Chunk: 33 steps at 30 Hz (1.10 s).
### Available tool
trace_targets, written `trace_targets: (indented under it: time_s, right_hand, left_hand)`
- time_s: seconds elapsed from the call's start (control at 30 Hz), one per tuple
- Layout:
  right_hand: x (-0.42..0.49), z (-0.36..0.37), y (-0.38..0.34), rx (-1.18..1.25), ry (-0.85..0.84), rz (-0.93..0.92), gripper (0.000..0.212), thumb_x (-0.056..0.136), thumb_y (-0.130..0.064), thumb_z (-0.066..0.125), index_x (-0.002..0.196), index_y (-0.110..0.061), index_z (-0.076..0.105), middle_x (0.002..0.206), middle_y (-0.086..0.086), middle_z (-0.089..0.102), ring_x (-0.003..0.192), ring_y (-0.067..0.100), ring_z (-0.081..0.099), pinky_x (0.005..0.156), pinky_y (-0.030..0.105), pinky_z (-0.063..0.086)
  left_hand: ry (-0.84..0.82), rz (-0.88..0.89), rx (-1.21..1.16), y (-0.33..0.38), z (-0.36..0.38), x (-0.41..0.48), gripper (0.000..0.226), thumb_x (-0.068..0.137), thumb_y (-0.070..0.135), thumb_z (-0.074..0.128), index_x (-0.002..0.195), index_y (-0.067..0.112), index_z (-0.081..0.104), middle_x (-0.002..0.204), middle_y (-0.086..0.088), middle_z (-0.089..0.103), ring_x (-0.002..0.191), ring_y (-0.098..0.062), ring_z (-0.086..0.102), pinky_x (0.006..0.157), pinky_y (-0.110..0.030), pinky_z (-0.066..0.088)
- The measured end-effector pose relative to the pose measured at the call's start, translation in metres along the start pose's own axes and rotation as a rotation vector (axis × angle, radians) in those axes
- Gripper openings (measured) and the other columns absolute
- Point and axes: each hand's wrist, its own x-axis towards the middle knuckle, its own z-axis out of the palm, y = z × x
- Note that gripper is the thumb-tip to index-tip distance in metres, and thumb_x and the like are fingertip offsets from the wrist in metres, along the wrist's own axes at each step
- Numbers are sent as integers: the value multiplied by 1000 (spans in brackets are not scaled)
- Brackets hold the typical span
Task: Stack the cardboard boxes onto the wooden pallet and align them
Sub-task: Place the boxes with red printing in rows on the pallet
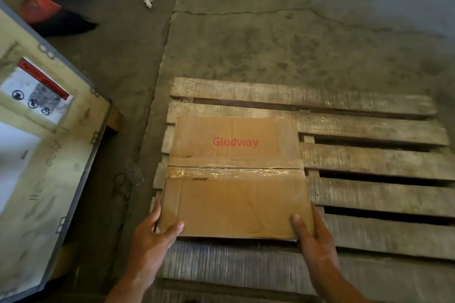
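Box (234,179) in left hand (152,236) and right hand (312,236) hugs pallet (369,160) edge.

The head camera looks steeply down, close above the wooden pallet (369,162).

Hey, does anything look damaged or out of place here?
The top of the cardboard box is creased, with wrinkled tape along its seam. A crumpled white scrap lies on the floor beyond the wooden pallet.
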Motion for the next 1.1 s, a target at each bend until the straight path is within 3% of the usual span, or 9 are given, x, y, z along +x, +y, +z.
trace_targets:
  time_s: [0.23,0.37,0.53,0.73,0.87,1.1]
  right_hand:
    - [1,45,5,68,77,-4,69,89,-52,62,152,-42,35,148,9,49,131,37,49,106,64,43]
    - [9,53,7,93,84,-11,91,69,-71,61,151,-48,32,153,7,44,135,36,46,106,65,41]
    - [19,52,-2,98,113,-39,70,87,-57,64,150,-49,33,153,5,43,135,35,45,107,65,41]
    - [29,49,-6,42,78,-52,70,92,-55,61,153,-45,30,152,5,44,133,34,47,105,64,43]
    - [33,55,-1,14,82,-62,78,81,-72,59,150,-50,30,149,3,48,131,33,50,103,63,46]
    - [34,51,-4,-32,109,-65,66,98,-48,56,157,-35,29,151,7,48,133,32,48,109,52,40]
  left_hand:
    - [-45,82,25,1,-22,41,87,82,1,75,154,23,33,123,-5,67,108,-24,68,103,-49,51]
    - [-58,101,19,-2,-26,51,87,80,5,77,154,23,35,128,-3,66,110,-22,68,103,-49,51]
    - [-71,157,17,0,-22,56,83,82,7,76,153,25,38,128,1,66,112,-19,67,103,-46,52]
    - [-71,196,87,5,-20,60,83,83,10,75,153,28,35,123,7,66,108,-15,68,95,-40,56]
    - [-63,225,85,12,-20,71,81,85,4,73,153,24,34,111,13,66,101,-12,69,91,-31,55]
    - [-51,226,89,10,-20,70,80,85,5,74,153,22,36,120,10,66,105,-10,67,99,-34,51]
